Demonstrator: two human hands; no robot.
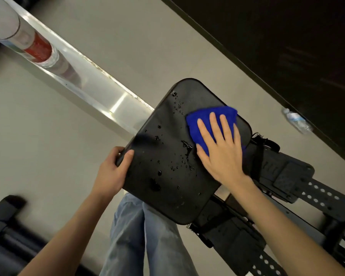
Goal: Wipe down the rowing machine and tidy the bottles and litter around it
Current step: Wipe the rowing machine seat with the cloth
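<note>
The right hand (pixel 220 148) presses the blue cloth (pixel 209 124) flat-fingered onto the wet black seat (pixel 167 156), while the left hand (pixel 113 170) grips the seat's edge; a bottle (pixel 297 121) lies on the floor beyond.

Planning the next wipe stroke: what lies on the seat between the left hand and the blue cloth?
In the head view, only wet black seat: scattered droplets between the left hand and the blue cloth under the right hand.
</note>
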